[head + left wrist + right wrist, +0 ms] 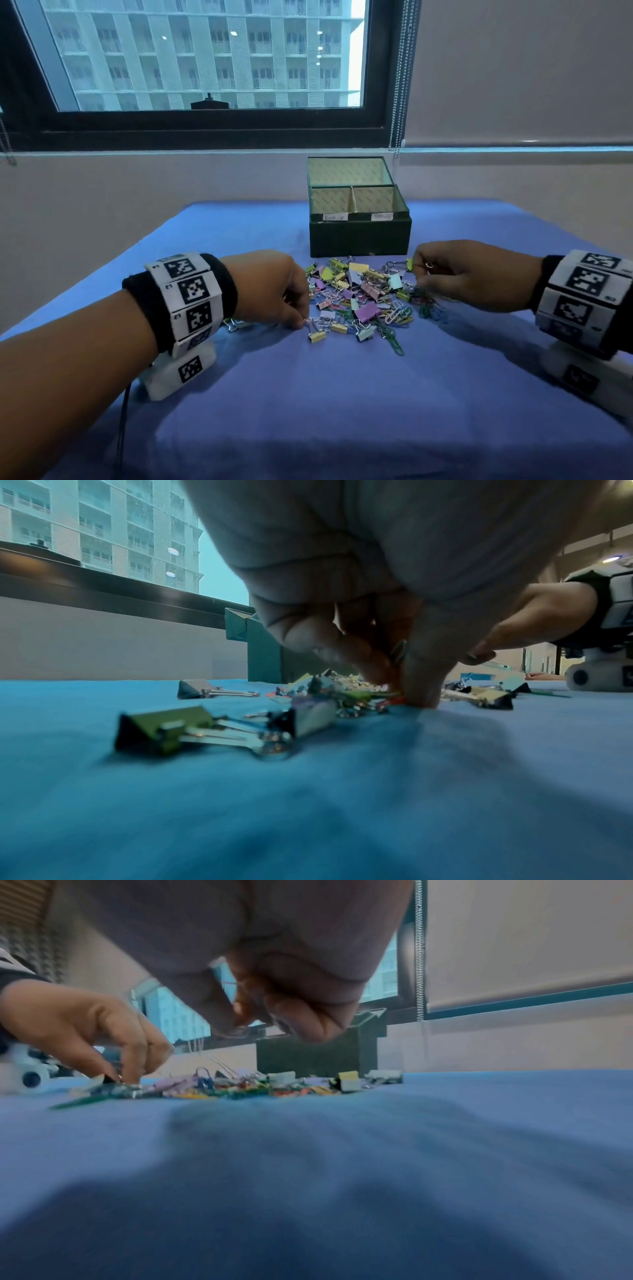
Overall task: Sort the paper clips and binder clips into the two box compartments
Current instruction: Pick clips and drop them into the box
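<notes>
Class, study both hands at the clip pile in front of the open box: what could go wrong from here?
1. Paper clips in the pile look tangled, so the left hand may lift several.
2. The box labels are small, so the right hand could pick the wrong compartment.
3. A stray binder clip by the left wrist may be overlooked.

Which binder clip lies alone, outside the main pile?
The silver-handled binder clip just below the left hand, left of the pile; every other one lies within it.
</notes>
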The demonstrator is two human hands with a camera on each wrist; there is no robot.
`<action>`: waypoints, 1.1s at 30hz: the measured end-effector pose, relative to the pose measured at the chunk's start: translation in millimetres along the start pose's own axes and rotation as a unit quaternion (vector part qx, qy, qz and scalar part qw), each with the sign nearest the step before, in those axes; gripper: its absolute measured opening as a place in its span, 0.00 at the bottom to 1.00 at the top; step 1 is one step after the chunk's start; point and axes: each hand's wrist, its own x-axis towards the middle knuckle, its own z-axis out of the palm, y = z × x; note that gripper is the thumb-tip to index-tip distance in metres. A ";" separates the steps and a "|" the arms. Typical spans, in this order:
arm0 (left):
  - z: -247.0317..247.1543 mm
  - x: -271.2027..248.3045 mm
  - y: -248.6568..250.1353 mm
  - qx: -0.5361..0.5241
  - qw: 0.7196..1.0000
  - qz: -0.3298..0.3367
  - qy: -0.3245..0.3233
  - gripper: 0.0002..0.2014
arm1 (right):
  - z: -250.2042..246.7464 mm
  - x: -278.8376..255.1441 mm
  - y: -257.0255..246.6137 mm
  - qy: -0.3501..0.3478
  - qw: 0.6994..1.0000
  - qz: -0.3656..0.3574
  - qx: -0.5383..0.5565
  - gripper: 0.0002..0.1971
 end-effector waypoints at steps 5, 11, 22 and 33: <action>-3.0 0.3 -5.2 -0.005 0.996 0.046 0.079 0.03 | -22.1 72.6 -0.8 0.119 0.990 0.062 -0.036 0.07; -5.3 0.1 -6.6 -0.013 0.992 0.052 0.113 0.04 | -40.7 145.7 -5.0 0.170 0.976 0.115 -0.075 0.08; -6.3 4.0 -4.8 0.004 0.998 0.013 0.054 0.04 | -36.0 49.8 -4.6 0.005 0.995 0.058 -0.080 0.07; -81.1 129.9 25.8 -0.027 0.979 -0.034 0.199 0.07 | -6.7 20.4 35.7 -0.050 0.985 0.125 -0.109 0.09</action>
